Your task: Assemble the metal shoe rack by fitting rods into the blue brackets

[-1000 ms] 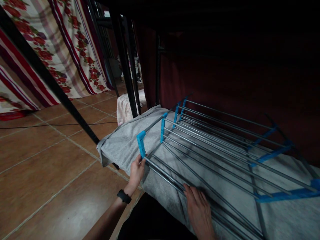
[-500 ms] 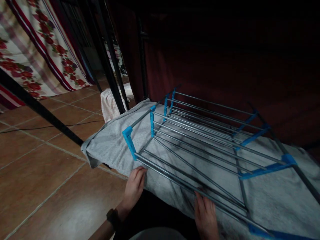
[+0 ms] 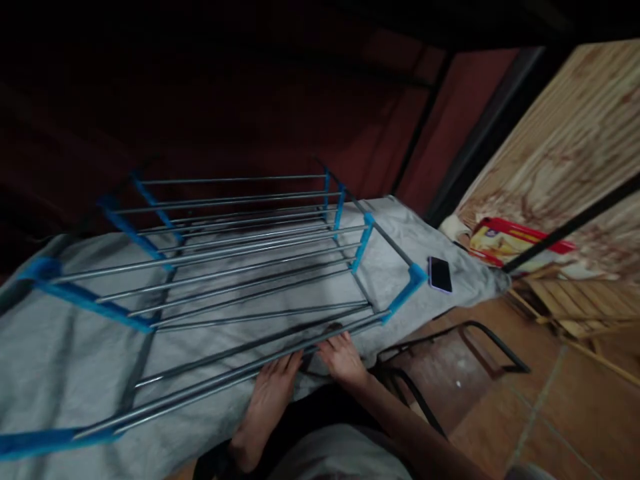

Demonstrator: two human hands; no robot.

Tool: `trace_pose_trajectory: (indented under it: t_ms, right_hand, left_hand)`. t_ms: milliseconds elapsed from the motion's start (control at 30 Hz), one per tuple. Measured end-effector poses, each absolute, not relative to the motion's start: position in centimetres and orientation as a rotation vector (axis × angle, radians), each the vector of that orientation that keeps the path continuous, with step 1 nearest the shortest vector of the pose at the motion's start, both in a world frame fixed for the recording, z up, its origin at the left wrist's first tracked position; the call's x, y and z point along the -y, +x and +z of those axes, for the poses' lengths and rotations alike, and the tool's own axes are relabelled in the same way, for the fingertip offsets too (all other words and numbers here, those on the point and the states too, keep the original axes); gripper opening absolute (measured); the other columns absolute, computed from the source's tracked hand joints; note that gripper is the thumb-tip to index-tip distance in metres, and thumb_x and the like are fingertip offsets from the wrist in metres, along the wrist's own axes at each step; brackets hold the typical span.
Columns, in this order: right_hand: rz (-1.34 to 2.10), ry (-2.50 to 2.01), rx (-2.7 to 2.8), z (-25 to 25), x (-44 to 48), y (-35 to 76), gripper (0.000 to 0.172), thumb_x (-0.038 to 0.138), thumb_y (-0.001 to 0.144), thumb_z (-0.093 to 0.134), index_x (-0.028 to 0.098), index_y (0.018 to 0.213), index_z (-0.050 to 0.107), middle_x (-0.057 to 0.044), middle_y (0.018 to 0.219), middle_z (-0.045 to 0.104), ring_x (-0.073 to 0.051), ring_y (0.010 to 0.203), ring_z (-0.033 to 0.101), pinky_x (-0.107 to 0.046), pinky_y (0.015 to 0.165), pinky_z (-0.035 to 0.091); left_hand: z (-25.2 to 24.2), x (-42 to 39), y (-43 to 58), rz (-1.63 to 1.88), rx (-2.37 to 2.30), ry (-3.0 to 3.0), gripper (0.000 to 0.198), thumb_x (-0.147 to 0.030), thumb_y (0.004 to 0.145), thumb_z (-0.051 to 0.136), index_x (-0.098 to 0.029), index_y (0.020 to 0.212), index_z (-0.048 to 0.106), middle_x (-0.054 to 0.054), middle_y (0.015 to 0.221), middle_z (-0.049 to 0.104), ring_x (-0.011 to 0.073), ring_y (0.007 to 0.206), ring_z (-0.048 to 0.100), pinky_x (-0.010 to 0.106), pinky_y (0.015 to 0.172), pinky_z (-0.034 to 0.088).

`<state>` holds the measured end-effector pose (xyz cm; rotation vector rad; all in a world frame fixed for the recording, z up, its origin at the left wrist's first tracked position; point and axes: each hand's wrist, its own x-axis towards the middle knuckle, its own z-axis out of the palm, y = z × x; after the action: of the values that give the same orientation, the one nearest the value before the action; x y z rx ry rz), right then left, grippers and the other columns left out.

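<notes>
A shoe rack [image 3: 265, 250] of thin metal tubes with blue plastic brackets lies across a grey cloth [image 3: 395, 230]. My left hand [image 3: 273, 390] is at the front pair of tubes, its fingers bent around the lower edge and their tips partly hidden. Just to its right, my right hand [image 3: 343, 360] has its fingers curled over the same front tubes, left of the blue corner bracket [image 3: 407, 290]. Something small and dark shows behind the right fingertips, too blurred to name.
A phone [image 3: 440, 274] rests on the cloth right of the rack. Beyond are a red and yellow box [image 3: 520, 240] and a wooden slatted piece [image 3: 575, 300]. A black metal frame [image 3: 493, 333] stands low over the tiled floor. Dark posts [image 3: 500, 133] rise behind.
My view has swung from the rack's left end to its right end. The phone, box and wooden piece have come into sight. My hands are closer together on the front tubes.
</notes>
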<state>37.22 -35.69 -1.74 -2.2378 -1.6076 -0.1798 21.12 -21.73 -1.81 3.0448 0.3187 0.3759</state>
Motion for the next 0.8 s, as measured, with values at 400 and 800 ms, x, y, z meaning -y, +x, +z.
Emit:
trace_pose_trajectory:
  t_ms: [400,800]
  right_hand:
    - [-0.167,-1.92,1.0,-3.4,42.6,39.0,0.021,0.021,0.099,0.042,0.024,0.103,0.062,-0.006,0.103,0.062,-0.022,0.099,0.058,-0.038,0.089,0.047]
    - [-0.112,-1.93,0.505,-5.0,44.4,45.0,0.038,0.03,0.092,0.045,0.021,0.128,0.052,-0.01,0.124,0.06,-0.025,0.116,0.055,-0.041,0.1,0.044]
  left_hand:
    - [-0.4,21.9,23.5,-0.117,-0.446,2.959,0.044,-0.019,0.1,0.031,-0.027,0.138,0.052,0.009,0.12,0.07,0.0242,0.106,0.067,0.037,0.092,0.05]
    - [0.6,21.9,24.4,-0.279,-0.416,3.005,0.046,-0.02,0.102,0.027,-0.026,0.142,0.047,0.01,0.111,0.073,0.0253,0.096,0.07,0.037,0.085,0.053]
